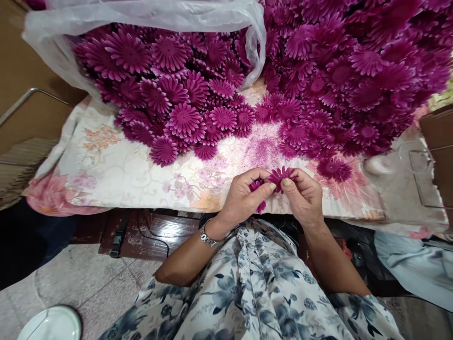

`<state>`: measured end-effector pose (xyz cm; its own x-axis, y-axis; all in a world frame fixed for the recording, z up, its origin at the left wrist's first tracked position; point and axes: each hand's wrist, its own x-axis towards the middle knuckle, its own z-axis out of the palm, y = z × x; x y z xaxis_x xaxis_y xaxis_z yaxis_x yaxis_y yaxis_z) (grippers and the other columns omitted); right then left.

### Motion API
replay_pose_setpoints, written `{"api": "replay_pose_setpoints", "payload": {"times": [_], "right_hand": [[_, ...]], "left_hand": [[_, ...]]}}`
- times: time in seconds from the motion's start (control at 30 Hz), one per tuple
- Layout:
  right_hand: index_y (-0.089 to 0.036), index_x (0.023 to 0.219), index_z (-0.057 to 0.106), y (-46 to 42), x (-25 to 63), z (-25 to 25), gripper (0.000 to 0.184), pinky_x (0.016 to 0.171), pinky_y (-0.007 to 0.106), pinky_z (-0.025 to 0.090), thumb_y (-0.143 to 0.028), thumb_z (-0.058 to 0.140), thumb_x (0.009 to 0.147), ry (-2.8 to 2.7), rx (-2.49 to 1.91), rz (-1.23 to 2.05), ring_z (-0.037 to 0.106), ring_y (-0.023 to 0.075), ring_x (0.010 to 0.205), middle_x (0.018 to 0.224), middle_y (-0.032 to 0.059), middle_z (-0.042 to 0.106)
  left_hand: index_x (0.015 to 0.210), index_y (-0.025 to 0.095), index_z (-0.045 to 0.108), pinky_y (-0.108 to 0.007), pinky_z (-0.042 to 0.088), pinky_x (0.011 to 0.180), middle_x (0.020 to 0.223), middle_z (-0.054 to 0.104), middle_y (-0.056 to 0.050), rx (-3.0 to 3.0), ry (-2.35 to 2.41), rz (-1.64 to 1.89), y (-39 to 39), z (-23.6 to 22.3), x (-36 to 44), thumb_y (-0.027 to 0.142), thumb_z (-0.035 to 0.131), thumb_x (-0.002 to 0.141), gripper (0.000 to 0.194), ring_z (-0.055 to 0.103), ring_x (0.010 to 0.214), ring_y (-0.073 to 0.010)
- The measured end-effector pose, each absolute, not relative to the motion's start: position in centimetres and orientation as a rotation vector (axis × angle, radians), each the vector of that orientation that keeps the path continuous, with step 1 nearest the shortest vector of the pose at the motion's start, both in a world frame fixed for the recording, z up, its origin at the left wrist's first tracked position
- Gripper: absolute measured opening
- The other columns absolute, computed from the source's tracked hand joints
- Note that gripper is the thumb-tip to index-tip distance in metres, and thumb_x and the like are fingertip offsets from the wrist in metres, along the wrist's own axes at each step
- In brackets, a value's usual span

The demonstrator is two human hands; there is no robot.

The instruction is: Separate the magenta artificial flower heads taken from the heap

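Note:
Close to the table's front edge, my left hand [247,192] and my right hand [305,194] pinch a magenta artificial flower head [281,176] between them, thumbs toward me. More magenta petals [257,188] show under the fingers of my left hand; whether they belong to a second flower head I cannot tell. To the right of my right hand a single flower head [334,168] lies on the cloth. Beyond my hands are two heaps of similar flower heads, a left heap [184,118] spilling from a clear plastic bag [141,18] and a larger right heap [339,75].
A floral tablecloth [116,174] covers the table, with purple specks [262,146] between the heaps. Clear plastic [399,179] lies at the right end. Brown cardboard [24,61] stands at the left. A round white object [53,323] is on the floor at lower left.

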<state>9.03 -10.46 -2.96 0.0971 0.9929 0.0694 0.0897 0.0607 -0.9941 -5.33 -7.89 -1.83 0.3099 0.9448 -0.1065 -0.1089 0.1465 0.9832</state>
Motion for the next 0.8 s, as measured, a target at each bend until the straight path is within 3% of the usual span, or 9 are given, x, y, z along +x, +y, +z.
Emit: {"api": "replay_pose_setpoints", "payload": {"times": [0.2, 0.47, 0.7, 0.8], "right_hand": [[-0.018, 0.061, 0.041, -10.5, 9.0, -2.8, 0.037, 0.047, 0.021, 0.026, -0.041, 0.047, 0.090, -1.375, -1.348, 0.867, 0.031, 0.0059, 0.050, 0.054, -0.0057, 0.036], [-0.019, 0.058, 0.038, -10.3, 9.0, -3.0, 0.041, 0.046, 0.023, 0.024, -0.044, 0.044, 0.091, -1.416, -1.395, 0.698, 0.029, 0.0068, 0.048, 0.051, -0.0055, 0.032], [-0.020, 0.065, 0.041, -10.4, 8.6, -3.2, 0.033, 0.052, 0.024, 0.033, -0.039, 0.041, 0.092, -1.532, -1.436, 0.481, 0.037, 0.0083, 0.053, 0.060, -0.0041, 0.038], [-0.020, 0.085, 0.052, -10.5, 8.7, -3.8, 0.017, 0.065, 0.027, 0.044, -0.036, 0.046, 0.090, -1.590, -1.413, 0.474, 0.052, 0.0122, 0.070, 0.076, 0.0003, 0.052]], "left_hand": [[0.077, 0.017, 0.065, -0.022, 0.042, 0.063, 0.073, 0.061, 0.000, 1.091, 0.897, 0.965, -8.0, -2.2, -5.5, 0.031, 0.067, 0.074, 0.015, 0.051, 0.066, -0.0105], [0.075, 0.017, 0.063, -0.022, 0.038, 0.056, 0.067, 0.057, 0.001, 0.944, 0.834, 0.877, -8.1, -2.0, -5.5, 0.036, 0.068, 0.073, 0.019, 0.048, 0.059, -0.0089], [0.067, 0.016, 0.056, -0.020, 0.031, 0.045, 0.055, 0.053, 0.004, 0.593, 0.792, 0.806, -8.2, -1.7, -4.5, 0.033, 0.077, 0.059, 0.029, 0.043, 0.045, -0.0051], [0.065, 0.015, 0.056, -0.018, 0.029, 0.045, 0.054, 0.050, 0.005, 0.564, 0.840, 0.851, -8.1, -1.6, -4.4, 0.026, 0.075, 0.058, 0.023, 0.041, 0.045, -0.0039]]}}
